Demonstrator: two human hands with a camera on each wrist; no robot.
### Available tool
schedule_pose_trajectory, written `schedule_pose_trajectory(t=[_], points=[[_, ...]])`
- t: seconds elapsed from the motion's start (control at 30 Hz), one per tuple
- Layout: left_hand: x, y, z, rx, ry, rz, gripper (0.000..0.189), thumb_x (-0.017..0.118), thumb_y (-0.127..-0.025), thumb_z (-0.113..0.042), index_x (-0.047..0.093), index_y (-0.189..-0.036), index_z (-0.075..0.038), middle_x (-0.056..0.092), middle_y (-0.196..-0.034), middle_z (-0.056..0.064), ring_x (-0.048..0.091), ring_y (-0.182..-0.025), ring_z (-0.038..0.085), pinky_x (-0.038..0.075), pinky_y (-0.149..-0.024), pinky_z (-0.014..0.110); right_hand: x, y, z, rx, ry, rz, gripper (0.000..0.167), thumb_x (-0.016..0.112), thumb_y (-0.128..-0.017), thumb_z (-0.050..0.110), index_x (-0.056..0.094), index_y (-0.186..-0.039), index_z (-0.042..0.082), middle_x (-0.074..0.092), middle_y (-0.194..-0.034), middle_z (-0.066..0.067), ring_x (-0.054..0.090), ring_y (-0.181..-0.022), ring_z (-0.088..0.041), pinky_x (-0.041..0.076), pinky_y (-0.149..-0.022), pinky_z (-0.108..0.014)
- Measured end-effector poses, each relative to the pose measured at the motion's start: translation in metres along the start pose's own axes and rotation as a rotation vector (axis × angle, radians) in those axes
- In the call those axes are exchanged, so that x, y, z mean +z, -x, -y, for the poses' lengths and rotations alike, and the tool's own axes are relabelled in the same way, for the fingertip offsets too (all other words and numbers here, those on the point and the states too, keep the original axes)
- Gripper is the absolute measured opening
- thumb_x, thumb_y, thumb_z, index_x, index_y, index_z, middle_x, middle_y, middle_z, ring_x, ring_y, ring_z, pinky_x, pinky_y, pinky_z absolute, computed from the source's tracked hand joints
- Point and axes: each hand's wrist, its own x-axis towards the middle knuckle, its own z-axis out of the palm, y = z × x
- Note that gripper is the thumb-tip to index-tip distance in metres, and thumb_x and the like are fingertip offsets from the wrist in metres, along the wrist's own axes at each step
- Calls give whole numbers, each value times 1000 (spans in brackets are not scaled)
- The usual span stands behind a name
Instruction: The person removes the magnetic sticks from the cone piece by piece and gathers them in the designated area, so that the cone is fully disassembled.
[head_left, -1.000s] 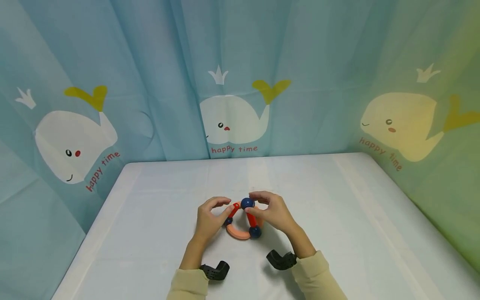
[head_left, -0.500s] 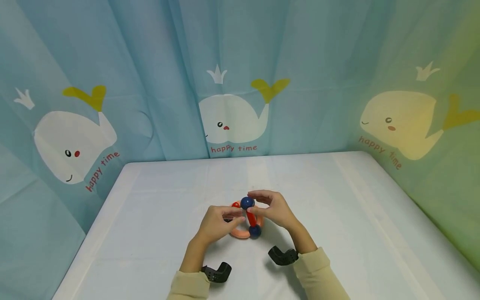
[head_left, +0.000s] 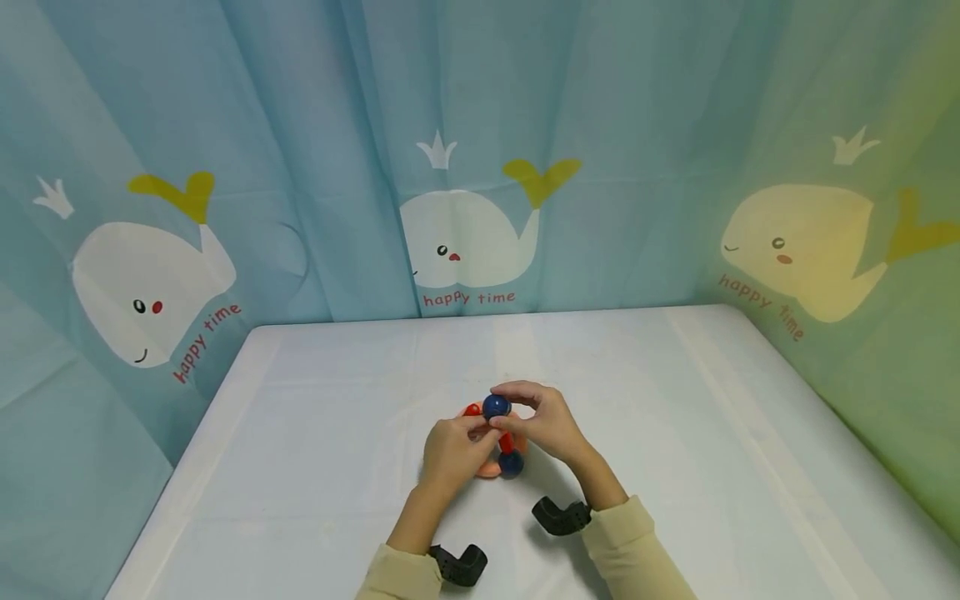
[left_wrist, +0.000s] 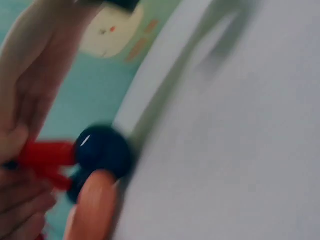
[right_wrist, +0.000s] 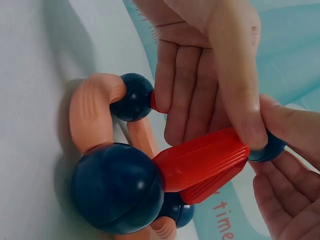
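Observation:
A magnetic stick-and-ball build stands on the table: curved orange sticks point(right_wrist: 92, 112) joined by dark blue balls point(right_wrist: 117, 189) at the base. Straight red sticks point(right_wrist: 205, 157) slant up from these to a top blue ball point(head_left: 495, 407). My right hand point(head_left: 543, 421) holds that top ball between thumb and fingers. Just below it, my left hand point(head_left: 453, 450) pinches the upper end of a red stick, its thumb on the stick in the right wrist view. Another red stick point(head_left: 472, 410) shows behind the left hand. The left hand hides part of the orange base in the head view.
A white-covered table point(head_left: 315, 467) lies under the build. Blue-green curtains point(head_left: 322, 167) with printed whales hang behind and at the sides. Black wrist cameras point(head_left: 561, 517) sit below both hands.
My left hand has left the red stick at the left of the build and moved right to the red stick under the top ball. My right hand keeps hold of the top ball.

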Motion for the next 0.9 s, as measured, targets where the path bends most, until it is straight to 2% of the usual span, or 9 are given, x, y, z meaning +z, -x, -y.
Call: schedule_pose_trajectory(t=[0.13,0.27,0.43,0.67,0.9], points=[[14,4,-7,-68,-15,-102,17,68,-80,-25,71,-66,-14,63,-58,-10,57,-53,3,42,-47,18,-1,2,16,-9,35,-24,32,72,-75,-4,64,-105,-9,62,-108,-21,57,-101,-33,44,-89,-44],[20,5,-11,-100,16,-180,13,69,-79,-23,73,-71,-14,65,-61,-9,60,-57,1,45,-50,18,-1,2,27,-15,66,-31,30,72,-75,-5,65,-104,-10,63,-106,-21,58,-101,-32,44,-90,-42],[21,5,-12,-111,32,-195,9,70,-78,-21,75,-76,-14,66,-63,-8,59,-54,-1,47,-53,17,-1,0,29,-40,70,-42,30,72,-74,-7,65,-102,-10,63,-104,-21,58,-100,-33,45,-89,-42],[20,6,-13,-97,11,-208,8,70,-78,-19,75,-76,-14,65,-58,-9,52,-41,-5,45,-49,15,1,0,28,-90,67,-49,28,71,-74,-7,65,-101,-12,63,-104,-23,59,-99,-35,46,-86,-43],[23,7,-11,-63,-18,-235,7,71,-77,-20,74,-75,-14,66,-63,-8,61,-55,2,48,-52,18,2,-1,28,-73,42,-67,28,71,-75,-8,63,-100,-14,62,-103,-26,58,-97,-39,46,-82,-52]])
